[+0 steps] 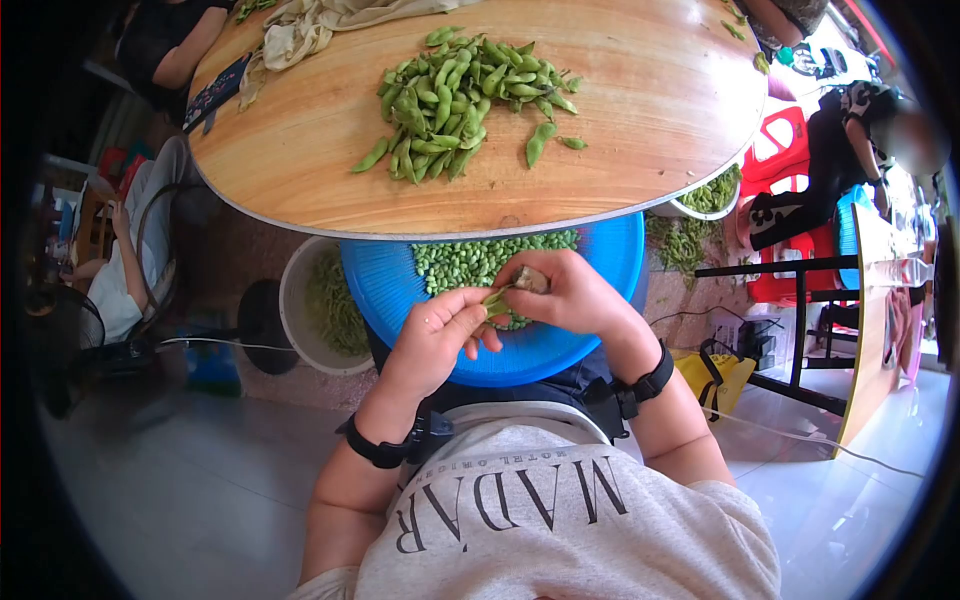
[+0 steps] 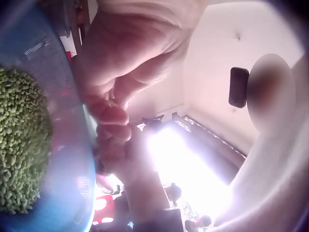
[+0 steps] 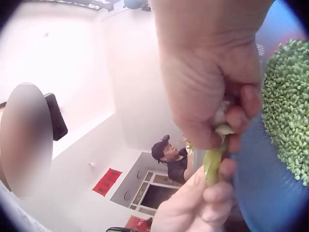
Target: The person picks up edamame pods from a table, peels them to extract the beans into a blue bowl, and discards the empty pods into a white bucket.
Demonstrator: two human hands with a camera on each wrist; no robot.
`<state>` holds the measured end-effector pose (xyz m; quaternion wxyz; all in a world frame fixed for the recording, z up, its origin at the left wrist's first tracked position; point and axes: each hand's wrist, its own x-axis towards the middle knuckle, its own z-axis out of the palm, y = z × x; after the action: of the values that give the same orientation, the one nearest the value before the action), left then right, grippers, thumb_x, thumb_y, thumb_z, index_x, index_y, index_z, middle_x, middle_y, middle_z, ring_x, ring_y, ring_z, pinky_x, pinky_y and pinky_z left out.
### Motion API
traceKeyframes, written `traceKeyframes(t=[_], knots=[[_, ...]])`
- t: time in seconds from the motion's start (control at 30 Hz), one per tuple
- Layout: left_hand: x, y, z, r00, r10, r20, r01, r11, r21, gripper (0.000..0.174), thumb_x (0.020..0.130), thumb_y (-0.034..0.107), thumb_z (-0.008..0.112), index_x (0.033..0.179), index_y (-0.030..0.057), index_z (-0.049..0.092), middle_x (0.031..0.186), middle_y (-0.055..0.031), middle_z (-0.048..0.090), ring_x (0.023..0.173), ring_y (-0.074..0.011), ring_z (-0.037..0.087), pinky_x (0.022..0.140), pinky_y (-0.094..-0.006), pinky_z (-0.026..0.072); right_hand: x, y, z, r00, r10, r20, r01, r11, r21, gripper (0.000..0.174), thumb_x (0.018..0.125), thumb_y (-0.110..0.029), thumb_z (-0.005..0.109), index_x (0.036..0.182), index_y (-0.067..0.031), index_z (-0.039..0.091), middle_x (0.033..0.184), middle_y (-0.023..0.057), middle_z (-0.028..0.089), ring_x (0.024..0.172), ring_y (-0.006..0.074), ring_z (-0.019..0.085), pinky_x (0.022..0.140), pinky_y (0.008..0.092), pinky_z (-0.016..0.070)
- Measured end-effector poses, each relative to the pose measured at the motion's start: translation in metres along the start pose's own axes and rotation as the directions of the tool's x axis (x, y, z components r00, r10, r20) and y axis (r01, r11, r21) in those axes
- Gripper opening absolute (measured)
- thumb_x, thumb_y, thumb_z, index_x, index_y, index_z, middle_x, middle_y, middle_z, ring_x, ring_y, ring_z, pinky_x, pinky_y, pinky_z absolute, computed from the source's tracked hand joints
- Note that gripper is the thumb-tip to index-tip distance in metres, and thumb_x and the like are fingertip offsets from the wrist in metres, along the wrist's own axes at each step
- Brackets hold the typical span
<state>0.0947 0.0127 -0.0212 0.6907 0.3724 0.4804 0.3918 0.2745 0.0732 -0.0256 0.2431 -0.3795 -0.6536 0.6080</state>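
Over a blue plastic basket (image 1: pixel 625 275), my two hands meet at one green soybean pod (image 3: pixel 211 166). The left hand (image 1: pixel 425 335) pinches its lower end between thumb and fingers. At the other end, the right hand (image 1: pixel 575 295) grips it with thumb and curled fingers. The pod looks split near the right fingertips, where pale green shows. A greyish-beige wrap-like piece (image 1: pixel 530 280) sits at the right thumb. Shelled green beans (image 3: pixel 289 111) lie heaped in the basket below the hands. In the left wrist view the fingers mostly hide the pod.
A pile of unshelled pods (image 1: pixel 440 105) lies on the wooden table (image 1: pixel 300 185) ahead. Left of the basket stands a white bucket (image 1: pixel 298 310) holding green pods or husks. Another white tub (image 1: pixel 735 195) is at the right, with greens scattered on the floor. Other people sit around.
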Motion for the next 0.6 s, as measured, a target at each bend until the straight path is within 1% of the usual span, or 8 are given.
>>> traceKeyframes(t=[0.1, 0.17, 0.27, 0.37, 0.4, 0.47, 0.57, 0.6], knots=[[-0.002, 0.0, 0.002, 0.999, 0.025, -0.045, -0.024, 0.999, 0.028, 0.016, 0.089, 0.008, 0.05, 0.098, -0.0024, 0.056, 0.083, -0.0119, 0.063, 0.06, -0.0122, 0.058, 0.048, -0.0207, 0.0414, -0.002, 0.003, -0.006, 0.997, 0.079, 0.019, -0.079, 0.997, 0.017, 0.017, 0.073, -0.011, 0.061, 0.087, -0.0013, 0.061, 0.064, 0.0045, 0.058, 0.059, 0.009, 0.052, 0.053, 0.025, 0.0432], [-0.002, 0.001, -0.001, 0.996, -0.078, -0.048, 0.079, 0.997, 0.023, 0.013, 0.087, 0.007, 0.051, 0.095, -0.0024, 0.056, 0.079, -0.0106, 0.062, 0.057, -0.0111, 0.057, 0.046, -0.02, 0.0405, -0.004, -0.003, -0.009, 0.994, 0.105, 0.026, -0.104, 0.993, -0.06, 0.015, 0.075, -0.009, 0.06, 0.088, -0.0017, 0.062, 0.067, 0.0013, 0.057, 0.065, 0.0058, 0.05, 0.057, 0.0225, 0.0428], [-0.002, 0.003, -0.003, 0.987, -0.133, -0.094, 0.144, 0.982, 0.123, 0.011, 0.086, 0.008, 0.053, 0.09, -0.002, 0.056, 0.072, -0.0087, 0.061, 0.053, -0.0096, 0.056, 0.044, -0.0193, 0.0391, -0.006, 0.0, -0.007, 0.997, 0.07, -0.042, -0.077, 0.98, -0.183, 0.018, 0.071, -0.014, 0.064, 0.088, -0.0051, 0.063, 0.064, 0.0119, 0.059, 0.056, 0.0213, 0.057, 0.054, 0.0328, 0.0463], [0.0, -0.002, -0.002, 0.982, -0.118, -0.15, 0.14, 0.98, 0.142, 0.01, 0.085, 0.009, 0.055, 0.087, -0.0013, 0.056, 0.067, -0.007, 0.06, 0.049, -0.0081, 0.053, 0.041, -0.0186, 0.0369, -0.01, 0.015, -0.003, 0.95, -0.241, -0.199, 0.073, 0.789, -0.61, 0.019, 0.071, -0.018, 0.067, 0.085, -0.0069, 0.063, 0.066, 0.0121, 0.057, 0.06, 0.0289, 0.058, 0.055, 0.0365, 0.0472], [0.001, -0.003, -0.002, 0.982, -0.101, -0.162, 0.127, 0.979, 0.161, 0.01, 0.085, 0.009, 0.055, 0.087, -0.0011, 0.056, 0.068, -0.0067, 0.06, 0.049, -0.0081, 0.053, 0.041, -0.0187, 0.0369, -0.012, 0.006, -0.002, 0.94, -0.239, -0.244, 0.03, 0.769, -0.639, 0.021, 0.069, -0.022, 0.069, 0.081, -0.006, 0.063, 0.068, 0.0126, 0.055, 0.065, 0.0329, 0.058, 0.056, 0.039, 0.0473], [-0.001, -0.004, 0.0, 0.978, -0.052, -0.204, 0.091, 0.978, 0.186, 0.009, 0.085, 0.008, 0.055, 0.087, -0.0009, 0.057, 0.069, -0.0059, 0.06, 0.05, -0.0085, 0.054, 0.042, -0.0189, 0.0373, -0.015, -0.01, 0.001, 0.938, -0.226, -0.264, 0.061, 0.855, -0.515, 0.02, 0.069, -0.02, 0.07, 0.08, -0.0048, 0.062, 0.068, 0.0131, 0.056, 0.065, 0.032, 0.058, 0.056, 0.0382, 0.0473], [-0.002, -0.005, 0.005, 0.991, -0.023, -0.133, 0.029, 0.999, 0.044, 0.01, 0.085, 0.009, 0.057, 0.088, -0.001, 0.057, 0.07, -0.0058, 0.061, 0.051, -0.0094, 0.054, 0.043, -0.0195, 0.0381, -0.012, -0.013, 0.017, 0.946, -0.252, -0.204, 0.184, 0.936, -0.301, 0.019, 0.068, -0.014, 0.071, 0.077, -0.0024, 0.059, 0.068, 0.0127, 0.057, 0.062, 0.029, 0.058, 0.055, 0.0338, 0.047], [-0.001, -0.007, 0.007, 0.986, -0.021, -0.168, 0.026, 0.999, 0.025, 0.011, 0.086, 0.01, 0.056, 0.087, -0.0012, 0.057, 0.07, -0.0067, 0.061, 0.052, -0.011, 0.055, 0.044, -0.0199, 0.0396, -0.012, -0.012, 0.02, 0.96, -0.187, -0.208, 0.14, 0.965, -0.22, 0.019, 0.069, -0.014, 0.071, 0.078, -0.0023, 0.059, 0.068, 0.0126, 0.058, 0.062, 0.0282, 0.059, 0.055, 0.0327, 0.0469]])
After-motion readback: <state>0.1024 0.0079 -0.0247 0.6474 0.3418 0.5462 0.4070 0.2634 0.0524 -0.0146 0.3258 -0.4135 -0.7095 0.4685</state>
